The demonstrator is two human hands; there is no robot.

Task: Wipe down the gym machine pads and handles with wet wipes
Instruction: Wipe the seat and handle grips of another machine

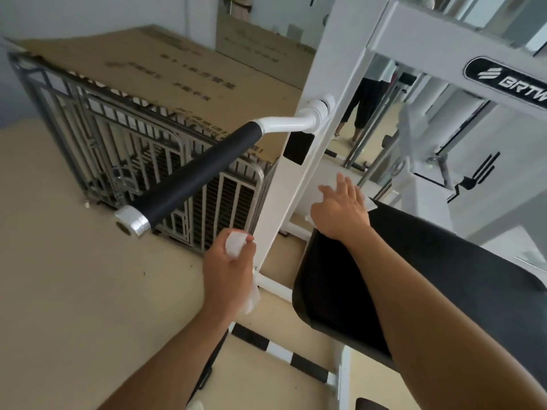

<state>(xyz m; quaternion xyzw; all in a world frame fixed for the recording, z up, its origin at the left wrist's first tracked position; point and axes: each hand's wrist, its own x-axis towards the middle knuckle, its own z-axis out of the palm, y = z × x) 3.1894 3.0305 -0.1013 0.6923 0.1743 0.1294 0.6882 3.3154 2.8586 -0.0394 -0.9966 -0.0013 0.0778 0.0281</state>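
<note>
Left hand: my left hand [229,270] grips a bunched white wipe [235,247]; the fingers curl round it, and a tail of it hangs down by the wrist.
Right hand: my right hand [340,211] lies flat on a second wipe [371,204], fingers straight and a little spread, pressing it on the top edge of the black pad [444,285].
Handle: the black handle [192,176] sticks out toward 10 o'clock from my left hand, apart from it, and no wipe is on it.
Frame: the white post [284,187] stands between my two hands.
Done: I can't tell which parts are clean; nothing looks wet or shiny.
Left to do: I think most of the pad, the handle and any other grips.
</note>
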